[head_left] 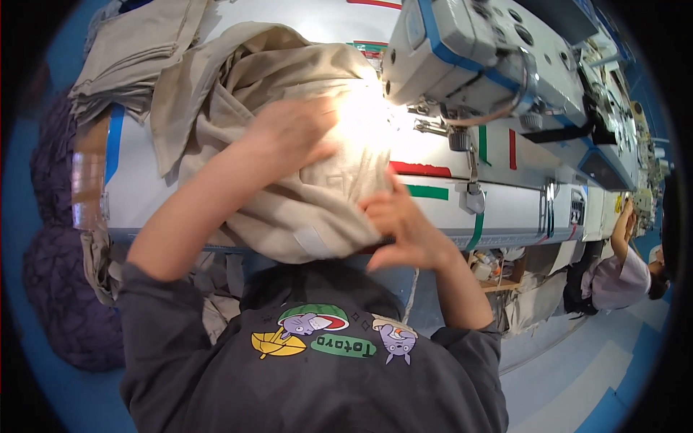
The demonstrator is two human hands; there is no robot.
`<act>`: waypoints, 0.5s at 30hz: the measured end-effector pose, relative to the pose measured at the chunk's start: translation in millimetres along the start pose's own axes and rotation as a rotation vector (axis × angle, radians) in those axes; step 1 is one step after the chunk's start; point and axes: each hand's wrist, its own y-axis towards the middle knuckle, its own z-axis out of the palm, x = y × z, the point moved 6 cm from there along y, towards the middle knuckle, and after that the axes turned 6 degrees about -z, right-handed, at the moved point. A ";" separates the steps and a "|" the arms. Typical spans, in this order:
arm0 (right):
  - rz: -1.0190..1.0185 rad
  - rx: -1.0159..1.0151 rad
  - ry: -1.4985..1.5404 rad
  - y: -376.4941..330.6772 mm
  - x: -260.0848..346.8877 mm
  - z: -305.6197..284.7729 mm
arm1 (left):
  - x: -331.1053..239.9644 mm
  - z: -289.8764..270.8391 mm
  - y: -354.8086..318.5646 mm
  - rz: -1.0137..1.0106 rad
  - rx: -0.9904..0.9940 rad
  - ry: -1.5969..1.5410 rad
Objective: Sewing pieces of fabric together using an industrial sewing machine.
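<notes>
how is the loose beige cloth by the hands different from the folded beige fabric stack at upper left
The loose beige cloth lies rumpled, while the folded beige fabric stack lies in layers. The cloth takes up more of the picture than the stack. Shared: both are beige.

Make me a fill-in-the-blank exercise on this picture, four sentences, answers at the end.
1. Vertically in the picture, the left hand on the beige cloth sits ____ than the right hand.
2. The pile of folded cloth lies toward the picture's upper ____ corner.
3. Just below the red strip is a short strip coloured ____.
4. The umbrella printed on the dark shirt is ____.

Missing words: higher; left; green; yellow.
</notes>
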 end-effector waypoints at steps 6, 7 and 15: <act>-0.068 0.071 0.070 -45.6 58.5 63.7 | 9.7 -19.4 -74.3 -0.372 0.618 0.353; -0.080 0.052 -0.053 -50.1 62.2 67.9 | 12.0 -25.2 -70.6 -0.360 0.554 0.366; 0.103 0.115 -0.082 -48.4 52.8 87.9 | -52.0 -14.4 -47.2 0.140 -0.128 -0.043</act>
